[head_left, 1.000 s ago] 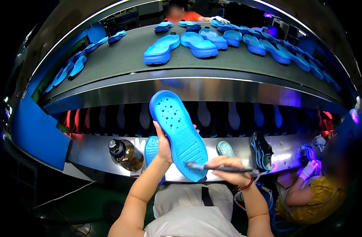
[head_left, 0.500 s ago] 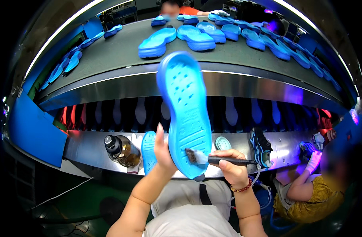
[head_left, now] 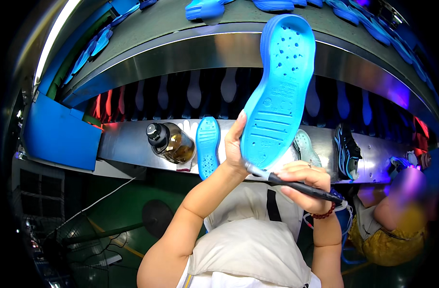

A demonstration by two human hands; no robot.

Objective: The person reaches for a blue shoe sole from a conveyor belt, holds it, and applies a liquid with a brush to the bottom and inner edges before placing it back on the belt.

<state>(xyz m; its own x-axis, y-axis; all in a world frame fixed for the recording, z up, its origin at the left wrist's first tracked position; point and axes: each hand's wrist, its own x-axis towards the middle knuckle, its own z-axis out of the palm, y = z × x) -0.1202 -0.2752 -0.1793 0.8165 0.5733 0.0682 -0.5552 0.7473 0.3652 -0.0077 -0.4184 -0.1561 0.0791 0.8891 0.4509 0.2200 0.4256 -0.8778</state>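
A blue shoe sole [head_left: 282,93] is held up in front of me, its hollow, ribbed inner side facing me and its heel end lowest. Along its lower left edge my left hand [head_left: 235,144] grips it, thumb up beside the rim. In my right hand [head_left: 308,185] is a brush with a black handle [head_left: 292,184], held between thumb and fingers. The brush head reaches the bottom rim of the heel, close to my left palm. Its bristles are mostly hidden or blurred.
On the metal ledge [head_left: 128,144] stand a bottle [head_left: 174,143], another blue sole [head_left: 208,146], a pale green sole [head_left: 306,148] and a black sneaker [head_left: 346,151]. Behind, a green conveyor belt [head_left: 166,23] carries several blue soles. A person in yellow [head_left: 389,237] sits at right.
The brush has moved from the inside of the heel down to its bottom rim. My view has shifted; the held sole now appears farther right and higher, tilted to the right.
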